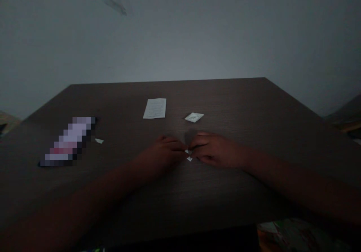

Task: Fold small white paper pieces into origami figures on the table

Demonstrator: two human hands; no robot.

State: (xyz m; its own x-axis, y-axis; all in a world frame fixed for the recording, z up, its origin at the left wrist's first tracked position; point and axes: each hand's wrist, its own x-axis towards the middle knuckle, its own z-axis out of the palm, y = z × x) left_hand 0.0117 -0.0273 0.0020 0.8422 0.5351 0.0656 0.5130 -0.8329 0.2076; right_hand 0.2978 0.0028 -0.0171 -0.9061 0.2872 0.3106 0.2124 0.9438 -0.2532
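Observation:
My left hand (169, 150) and my right hand (211, 148) meet low over the middle of the table, fingertips almost touching. Between them is a small white piece of folded paper (190, 159), pinched by the fingers of both hands. Most of it is hidden, with only its white corners showing. Just beyond my right hand lies a white diamond-shaped folded paper (194, 117) with a faint mark on it. Farther back, to the left, a printed paper sheet (155, 108) rests flat.
On the left of the dark wooden table (225, 98) lies a phone (67, 141), its screen blurred out. Beside it is a small white scrap (99, 141). A pale wall (197, 38) rises behind the table. Colourful items (290, 235) show below the front edge. The light is dim.

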